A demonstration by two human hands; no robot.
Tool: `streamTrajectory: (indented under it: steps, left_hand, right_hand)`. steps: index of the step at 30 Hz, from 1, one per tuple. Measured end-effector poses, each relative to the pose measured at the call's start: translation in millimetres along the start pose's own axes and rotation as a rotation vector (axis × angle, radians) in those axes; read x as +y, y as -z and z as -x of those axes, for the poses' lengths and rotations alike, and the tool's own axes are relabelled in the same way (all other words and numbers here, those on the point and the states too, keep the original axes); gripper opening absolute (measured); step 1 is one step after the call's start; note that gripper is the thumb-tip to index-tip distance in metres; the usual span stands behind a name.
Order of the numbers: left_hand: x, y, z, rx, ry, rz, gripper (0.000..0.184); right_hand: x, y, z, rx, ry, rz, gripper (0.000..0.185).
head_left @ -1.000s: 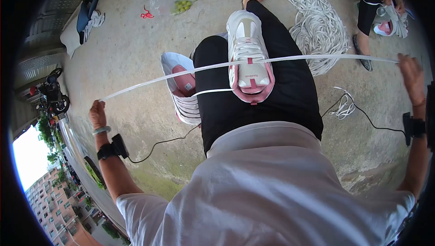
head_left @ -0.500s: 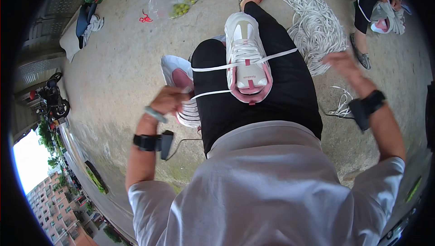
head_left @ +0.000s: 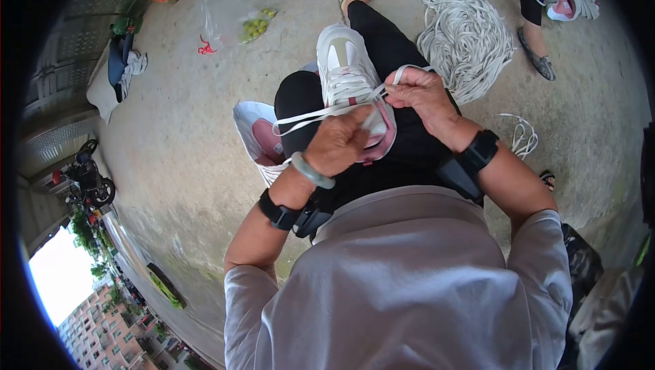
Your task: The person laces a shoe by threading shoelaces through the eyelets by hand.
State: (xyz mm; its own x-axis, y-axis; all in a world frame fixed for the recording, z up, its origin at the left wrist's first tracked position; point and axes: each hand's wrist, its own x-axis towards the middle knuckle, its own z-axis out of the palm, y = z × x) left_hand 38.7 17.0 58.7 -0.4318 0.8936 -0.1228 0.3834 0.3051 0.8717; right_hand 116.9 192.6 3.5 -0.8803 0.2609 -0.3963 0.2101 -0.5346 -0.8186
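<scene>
Head view shows, nearest, the pale shirt (head_left: 409, 281) of the person, and in front of it the two hands, close to each other over the lap. The right hand (head_left: 423, 100) pinches a white lace (head_left: 310, 116) between thumb and fingers, just above the tongue of the shoe. The left hand (head_left: 338, 141) has its fingers bent inward at this same lace; its fingertips are partly hidden, so I cannot tell how firmly they hold it. The white-and-pink shoe (head_left: 346, 63) rests on the lap, with its toe pointing away from the body. One loop of the lace hangs out to the left side, over the black trousers (head_left: 385, 36).

I judge that the step in hand is to cross or tie the lace at the top of the shoe. The next move, as it seems to me, calls for a sure pinch by both hands and an even pull, without catching the loose loop.

Beside the left knee, a second shoe (head_left: 263, 137) is on the floor (head_left: 198, 158). Farther away lie a heap of laces (head_left: 467, 36) and a bag of green fruit (head_left: 256, 27).
</scene>
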Motion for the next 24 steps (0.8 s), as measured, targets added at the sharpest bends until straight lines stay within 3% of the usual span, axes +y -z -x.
streamTrajectory:
  steps: [2, 4, 6, 9, 11, 13, 16, 17, 18, 20, 24]
  left_hand:
    - [10, 0, -9, -0.048, -0.019, -0.018, 0.034]
    - [13, 2, -12, -0.133, 0.218, -0.108, 0.040]
    - [-2, 0, -11, -0.086, 0.144, -0.119, 0.046]
    - [-2, 2, -10, -0.090, 0.351, 0.168, 0.056]
    - [-1, 3, -9, -0.087, 0.357, 0.192, 0.055]
    - [-2, 5, -5, -0.082, 0.356, 0.218, 0.055]
    - [-2, 9, -7, -0.142, 0.441, 0.102, 0.051]
    - [0, 9, -7, -0.125, 0.435, 0.027, 0.052]
    - [-21, 5, -2, -0.086, 0.368, 0.113, 0.055]
    - [-18, 6, -3, -0.109, 0.336, 0.114, 0.058]
    - [-14, 8, -4, -0.065, 0.356, 0.265, 0.042]
  right_hand:
    - [8, -1, -4, -0.005, 0.141, 0.045, 0.006]
    - [9, -5, -3, 0.017, 0.166, 0.058, 0.007]
    - [9, -7, -1, 0.037, 0.195, 0.019, 0.007]
    - [15, -7, -2, 0.055, 0.226, 0.036, 0.007]
    - [19, -5, -3, 0.050, 0.260, 0.091, 0.007]
    - [18, -6, -3, 0.043, 0.297, 0.303, 0.003]
    - [5, -15, -2, 0.098, 0.536, 0.722, 0.004]
    - [-5, -19, -1, 0.041, 0.424, 0.768, 0.004]
    - [-5, -19, -8, 0.014, 0.545, 0.936, 0.003]
    - [-3, -23, -18, -0.024, 0.525, 0.962, 0.004]
    - [11, -29, -30, 0.090, 0.576, 0.800, 0.013]
